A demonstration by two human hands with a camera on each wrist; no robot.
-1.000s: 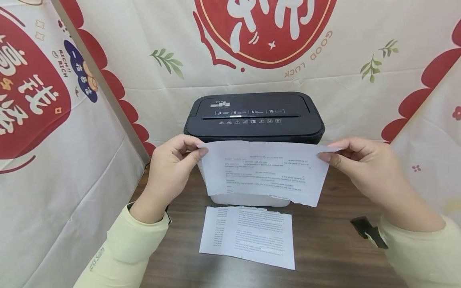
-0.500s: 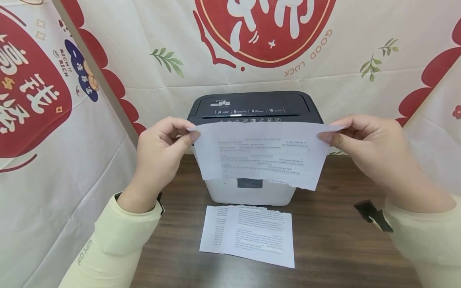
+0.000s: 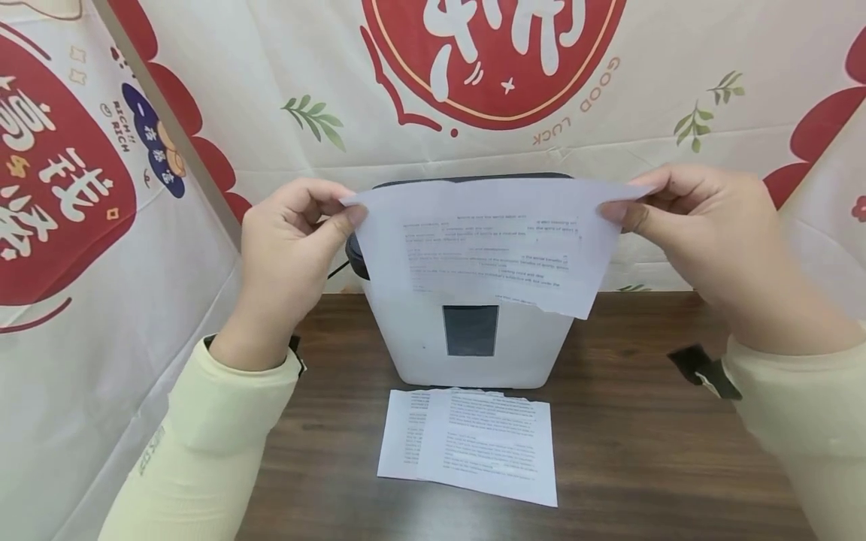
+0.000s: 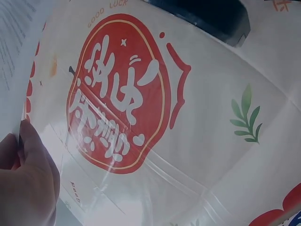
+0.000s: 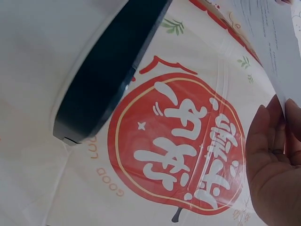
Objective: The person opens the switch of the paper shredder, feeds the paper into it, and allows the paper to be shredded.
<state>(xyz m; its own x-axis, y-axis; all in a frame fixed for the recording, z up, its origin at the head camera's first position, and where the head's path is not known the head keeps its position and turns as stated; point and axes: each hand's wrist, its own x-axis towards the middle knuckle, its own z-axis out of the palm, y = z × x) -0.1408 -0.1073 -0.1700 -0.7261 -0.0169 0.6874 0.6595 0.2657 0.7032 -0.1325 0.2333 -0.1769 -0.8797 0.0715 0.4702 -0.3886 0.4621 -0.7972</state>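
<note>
A torn half sheet of printed paper (image 3: 487, 240) is stretched between the two hands, its ragged edge hanging down. The left hand (image 3: 291, 255) pinches its upper left corner between thumb and fingers. At the upper right corner the right hand (image 3: 704, 240) pinches it the same way. Behind the sheet stands a paper shredder (image 3: 406, 338) with a white bin and a dark window; the sheet hides most of its black top. In the right wrist view the shredder's black head (image 5: 103, 70) shows beside the right hand (image 5: 275, 160).
Several torn printed pieces of paper (image 3: 480, 451) lie overlapping on the dark wooden table (image 3: 629, 451) in front of the shredder. A white cloth with red prints (image 3: 257, 45) hangs behind and at both sides. A black cable (image 3: 337, 270) runs left of the shredder.
Both hands have risen with the sheet, from in front of the shredder's bin to the height of its top. The bin and its window now show below the sheet; the pieces on the table stay put.
</note>
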